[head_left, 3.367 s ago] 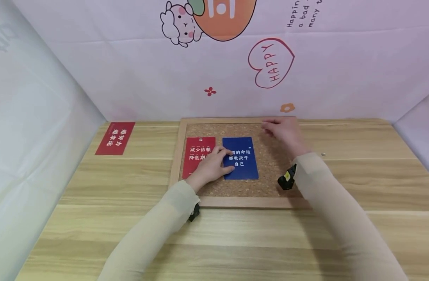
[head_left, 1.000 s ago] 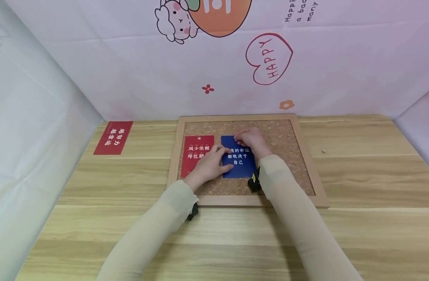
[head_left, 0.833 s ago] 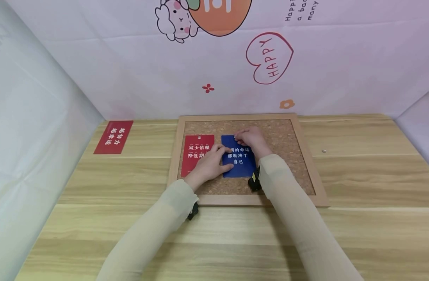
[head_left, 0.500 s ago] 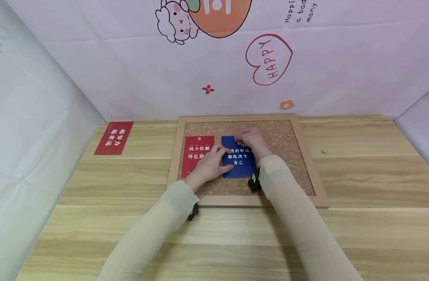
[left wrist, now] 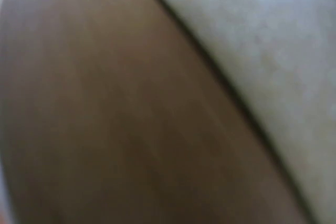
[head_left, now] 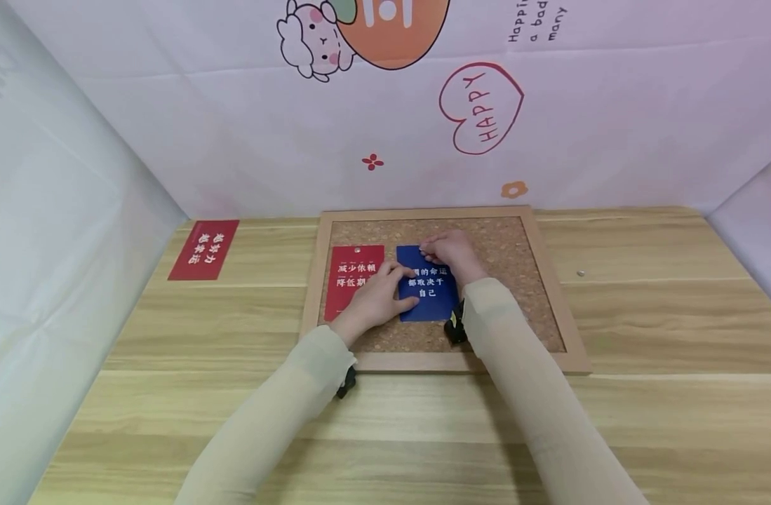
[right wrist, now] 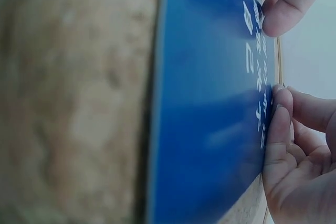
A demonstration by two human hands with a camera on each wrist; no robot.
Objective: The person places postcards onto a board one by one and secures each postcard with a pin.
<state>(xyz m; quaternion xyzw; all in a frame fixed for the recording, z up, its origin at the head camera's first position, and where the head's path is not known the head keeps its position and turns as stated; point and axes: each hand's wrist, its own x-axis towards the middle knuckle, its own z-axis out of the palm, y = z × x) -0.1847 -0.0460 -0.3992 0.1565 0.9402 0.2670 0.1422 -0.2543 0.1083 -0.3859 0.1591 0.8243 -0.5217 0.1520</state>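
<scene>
A blue card point(head_left: 434, 307) with white characters lies on the cork board point(head_left: 518, 280), right of a red card point(head_left: 344, 298). My left hand point(head_left: 375, 298) covers part of the red card, with its spread thumb and forefinger resting on the blue card's left side. At the blue card's top edge, my right hand point(head_left: 451, 252) pinches a tiny thumbtack, mostly hidden by the fingertips. The right wrist view shows the blue card close up, with my right hand point(right wrist: 304, 166) at its far edge and fingers of my left hand point(right wrist: 291, 9) touching it. The left wrist view is a blur without a hand.
A silver thumbtack point(head_left: 357, 250) sits at the top of the red card. Another small silver tack point(head_left: 581, 273) lies on the table right of the board. A second red card point(head_left: 204, 250) rests at the far left. Printed white cloth point(head_left: 265, 154) closes off the back.
Since the oldest frame, my right hand has come left from the board's upper right corner to the blue card's top edge. Over the last second both hands stay nearly still.
</scene>
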